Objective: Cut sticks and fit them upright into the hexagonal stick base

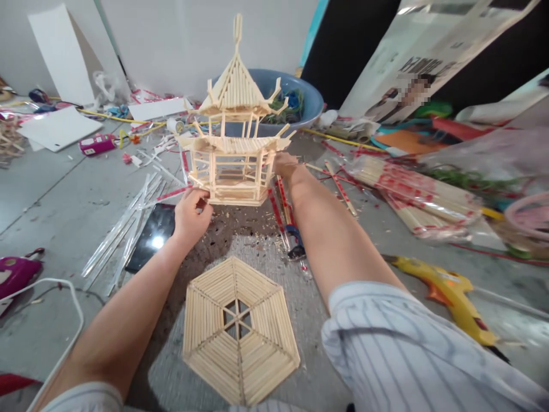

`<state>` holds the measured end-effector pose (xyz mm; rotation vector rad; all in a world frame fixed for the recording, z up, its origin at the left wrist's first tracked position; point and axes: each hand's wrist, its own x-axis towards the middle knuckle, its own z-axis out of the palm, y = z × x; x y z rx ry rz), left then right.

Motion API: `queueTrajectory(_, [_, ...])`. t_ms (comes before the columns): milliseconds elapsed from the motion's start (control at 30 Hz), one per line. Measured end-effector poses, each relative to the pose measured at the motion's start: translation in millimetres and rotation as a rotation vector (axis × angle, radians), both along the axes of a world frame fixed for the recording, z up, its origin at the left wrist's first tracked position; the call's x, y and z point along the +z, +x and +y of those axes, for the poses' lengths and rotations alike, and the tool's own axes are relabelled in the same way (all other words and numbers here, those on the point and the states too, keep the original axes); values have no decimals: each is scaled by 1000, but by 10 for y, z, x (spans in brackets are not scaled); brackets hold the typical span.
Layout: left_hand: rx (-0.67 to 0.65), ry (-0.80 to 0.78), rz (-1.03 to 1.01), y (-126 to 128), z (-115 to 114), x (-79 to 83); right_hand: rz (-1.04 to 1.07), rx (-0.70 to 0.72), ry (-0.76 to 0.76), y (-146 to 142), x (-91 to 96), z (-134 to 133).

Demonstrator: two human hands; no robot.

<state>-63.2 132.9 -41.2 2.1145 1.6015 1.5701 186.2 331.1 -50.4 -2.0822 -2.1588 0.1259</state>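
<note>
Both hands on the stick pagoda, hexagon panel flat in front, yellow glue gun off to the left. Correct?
One error: the yellow glue gun lies off to the right, per the head view. The left hand and right hand are on the stick pagoda; hexagon panel lies flat in front.

The grey concrete floor (64, 194) carries everything; a stick-built pagoda (234, 149) stands near its middle, on a patch of wood shavings (234, 224); a flat hexagonal stick panel (240, 329) lies nearer the camera; to the left lie clear plastic sleeves (124, 229) beside a black phone (152, 234), a white cable (72, 303) and a white board (58, 129); to the right lie a yellow glue gun (450, 297) and wrapped bundles of sticks (420, 197); a blue basin (311, 100) sits behind.
</note>
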Motion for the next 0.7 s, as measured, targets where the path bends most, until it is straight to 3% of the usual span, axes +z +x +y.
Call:
queueTrajectory(233, [-5, 29, 3, 17, -21, 4, -151, 63, 29, -15, 29, -66])
queueTrajectory(467, [-8, 48, 4, 13, -15, 11, -86, 110, 92, -29, 164, -328])
queueTrajectory(600, [-20, 36, -1, 2, -5, 0, 55, 17, 196, 224, 410, -614])
queueTrajectory(700, [-27, 21, -5, -6, 8, -14, 220, -94, 407, 482, 706, -954])
